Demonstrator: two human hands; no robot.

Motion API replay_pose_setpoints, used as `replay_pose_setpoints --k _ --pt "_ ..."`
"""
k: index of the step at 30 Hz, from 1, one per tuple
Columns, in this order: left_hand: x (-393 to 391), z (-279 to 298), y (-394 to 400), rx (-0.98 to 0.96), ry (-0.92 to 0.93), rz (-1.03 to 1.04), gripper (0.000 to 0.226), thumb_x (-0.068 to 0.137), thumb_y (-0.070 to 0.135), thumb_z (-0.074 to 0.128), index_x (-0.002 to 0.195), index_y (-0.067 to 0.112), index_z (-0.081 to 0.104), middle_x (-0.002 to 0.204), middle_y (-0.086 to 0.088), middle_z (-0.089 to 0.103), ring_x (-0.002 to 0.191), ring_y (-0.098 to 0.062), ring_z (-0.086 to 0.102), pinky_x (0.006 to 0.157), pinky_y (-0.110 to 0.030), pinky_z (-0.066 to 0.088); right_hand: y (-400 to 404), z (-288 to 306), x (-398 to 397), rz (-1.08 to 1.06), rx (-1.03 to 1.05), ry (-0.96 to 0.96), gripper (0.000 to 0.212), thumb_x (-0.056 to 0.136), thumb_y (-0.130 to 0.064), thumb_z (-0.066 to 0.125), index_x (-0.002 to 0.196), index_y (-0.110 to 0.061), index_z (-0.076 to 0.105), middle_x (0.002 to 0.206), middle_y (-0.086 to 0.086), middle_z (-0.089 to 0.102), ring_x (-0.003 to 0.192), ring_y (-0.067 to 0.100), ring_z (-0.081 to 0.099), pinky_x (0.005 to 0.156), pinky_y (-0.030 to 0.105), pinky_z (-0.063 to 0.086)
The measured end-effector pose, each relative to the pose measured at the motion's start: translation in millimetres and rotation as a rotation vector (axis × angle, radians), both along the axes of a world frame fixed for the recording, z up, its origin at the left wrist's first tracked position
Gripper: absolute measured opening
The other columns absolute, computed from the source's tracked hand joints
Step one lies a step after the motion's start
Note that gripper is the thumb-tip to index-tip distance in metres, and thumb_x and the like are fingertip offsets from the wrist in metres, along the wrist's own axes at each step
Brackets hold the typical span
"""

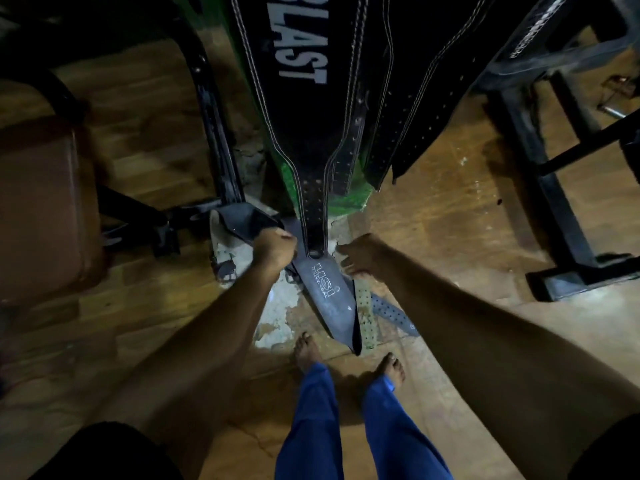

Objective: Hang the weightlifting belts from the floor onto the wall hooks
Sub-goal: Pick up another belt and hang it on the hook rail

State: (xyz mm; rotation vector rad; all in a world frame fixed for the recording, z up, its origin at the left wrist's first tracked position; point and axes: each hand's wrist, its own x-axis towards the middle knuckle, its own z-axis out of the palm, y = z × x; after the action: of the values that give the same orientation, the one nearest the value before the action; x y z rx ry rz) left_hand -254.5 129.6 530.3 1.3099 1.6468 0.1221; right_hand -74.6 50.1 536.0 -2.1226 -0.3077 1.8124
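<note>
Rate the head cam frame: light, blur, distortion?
Head view: dim, with the upper left corner nearly black and the floor lit patchily; wide-angle bending stretches the hanging belt and both forearms; the right hand looks slightly motion-blurred, the left hand gripping the floor belt is sharper; the logo on that belt is readable.

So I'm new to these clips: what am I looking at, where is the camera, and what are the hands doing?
The single view comes from a camera on the person's head, looking down past both arms to bare feet on a wooden floor. Black weightlifting belts already hang ahead, one lettered BLAST. The left hand grips a grey belt lying on the floor. The right hand reaches beside it, fingers relaxed, holding nothing. A perforated strap lies nearby.
</note>
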Motion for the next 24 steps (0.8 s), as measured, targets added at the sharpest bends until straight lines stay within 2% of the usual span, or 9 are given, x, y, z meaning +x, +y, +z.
replay_pose_setpoints --k 3,6,10,13,15,17,19,22,24 --pt "6 2 -35 -0.158 -0.089 -0.005 0.024 0.092 0.005 0.065 0.069 0.01 0.062 0.063 -0.011 0.064 0.051 -0.02 0.058 0.043 -0.019 0.047 -13 -7 -10 -0.007 0.001 0.101 0.024 0.1 -0.024 0.063 0.094 -0.001 0.061 0.089 0.018 0.065 0.063 0.024 0.056 0.058 0.031 0.045" --pt "10 -12 -60 -0.258 -0.195 -0.002 0.019 0.096 0.009 0.061 0.078 0.005 0.066 0.067 -0.012 0.064 0.055 -0.021 0.057 0.053 -0.024 0.043 -20 -26 -11 0.01 0.018 0.124 0.028 0.099 -0.026 0.065 0.079 -0.008 0.057 0.077 0.014 0.063 0.057 0.024 0.053 0.054 0.029 0.041" --pt "6 -58 -68 -0.328 -0.257 0.085 0.015 0.096 0.009 0.061 0.085 0.0 0.065 0.071 -0.016 0.062 0.056 -0.022 0.059 0.052 -0.025 0.041 -21 -70 -15 0.009 -0.015 0.081 0.028 0.097 -0.023 0.069 0.077 -0.006 0.059 0.074 0.014 0.064 0.054 0.023 0.053 0.052 0.029 0.039" --pt "1 -122 -65 -0.349 -0.245 0.103 0.009 0.094 0.004 0.063 0.089 -0.004 0.065 0.074 -0.018 0.061 0.053 -0.019 0.059 0.052 -0.025 0.042 -18 -129 -20 0.03 0.01 -0.018 0.025 0.095 -0.026 0.071 0.08 -0.007 0.066 0.079 0.012 0.068 0.06 0.022 0.057 0.058 0.029 0.044" --pt "-3 -174 -60 -0.348 -0.253 0.136 0.007 0.092 0.0 0.066 0.085 -0.001 0.066 0.075 -0.017 0.062 0.05 -0.011 0.061 0.056 -0.023 0.046 -12 -181 -26 0.059 0.035 -0.07 0.027 0.093 -0.029 0.072 0.096 -0.002 0.071 0.09 0.016 0.069 0.072 0.026 0.061 0.067 0.036 0.05" --pt "-9 -238 -52 -0.32 -0.22 0.155 0.01 0.09 0.006 0.07 0.081 0.008 0.066 0.087 -0.019 0.066 0.068 -0.02 0.064 0.073 -0.032 0.048 -6 -241 -34 0.089 0.028 -0.116 0.036 0.092 -0.031 0.073 0.112 -0.001 0.07 0.101 0.018 0.07 0.085 0.031 0.065 0.077 0.045 0.057" --pt "-13 -300 -43 -0.309 -0.217 0.202 0.005 0.089 0.01 0.071 0.091 0.008 0.067 0.093 -0.017 0.067 0.078 -0.024 0.064 0.081 -0.037 0.049 -1 -300 -40 0.114 0.03 -0.138 0.038 0.092 -0.029 0.072 0.116 0.0 0.07 0.105 0.018 0.071 0.092 0.034 0.068 0.083 0.047 0.058" --pt "-12 -382 -34 -0.264 -0.236 0.247 0.008 0.082 0.004 0.072 0.086 0.001 0.067 0.077 -0.017 0.065 0.056 -0.01 0.064 0.068 -0.027 0.055 2 -384 -47 0.164 0.081 -0.164 0.037 0.095 -0.024 0.069 0.118 0.005 0.066 0.105 0.022 0.068 0.097 0.038 0.066 0.081 0.043 0.055" --pt "-10 -428 -30 -0.239 -0.244 0.266 0.021 0.078 0.004 0.072 0.096 -0.006 0.069 0.095 -0.019 0.07 0.068 -0.013 0.07 0.065 -0.025 0.058 3 -430 -50 0.202 0.104 -0.225 0.044 0.094 -0.026 0.07 0.126 0.002 0.058 0.112 0.02 0.064 0.103 0.035 0.065 0.087 0.044 0.057"
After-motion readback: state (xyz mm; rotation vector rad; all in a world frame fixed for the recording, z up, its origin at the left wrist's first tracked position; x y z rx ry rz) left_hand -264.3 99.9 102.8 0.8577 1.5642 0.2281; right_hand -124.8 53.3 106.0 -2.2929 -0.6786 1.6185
